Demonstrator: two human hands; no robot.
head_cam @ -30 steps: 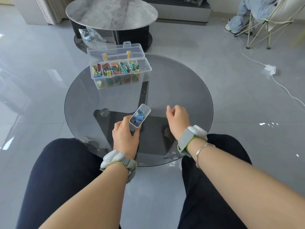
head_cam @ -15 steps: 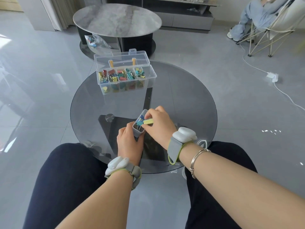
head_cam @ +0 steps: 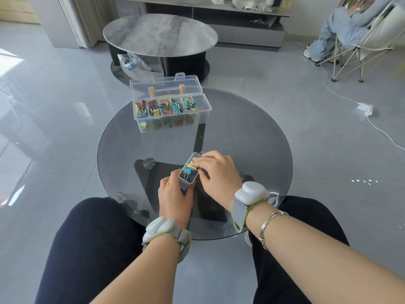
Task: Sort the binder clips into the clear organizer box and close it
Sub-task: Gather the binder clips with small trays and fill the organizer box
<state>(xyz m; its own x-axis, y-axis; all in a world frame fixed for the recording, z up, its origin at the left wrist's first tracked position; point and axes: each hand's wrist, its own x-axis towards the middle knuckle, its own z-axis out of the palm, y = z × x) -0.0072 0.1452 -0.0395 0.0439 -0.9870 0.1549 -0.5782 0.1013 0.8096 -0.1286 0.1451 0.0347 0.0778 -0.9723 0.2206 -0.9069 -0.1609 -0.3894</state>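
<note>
Yellow clip (head_cam: 192,165) in right grip (head_cam: 215,172), above small bin (head_cam: 186,182), left grip (head_cam: 173,196) below.

Living room beyond the round glass table (head_cam: 252,137)

An oval marble-top coffee table (head_cam: 160,34) stands behind it, a clear plastic bag (head_cam: 131,62) on its lower shelf. At right, a folding chair (head_cam: 359,51), with a white cable (head_cam: 341,95) running to a charger (head_cam: 365,108) on the grey tiled floor (head_cam: 54,119).

Round glass table (head_cam: 252,139); clear organizer box (head_cam: 173,119) on far side.

Bright daylight, floor (head_cam: 54,132) glare, wide-angle distortion
</note>
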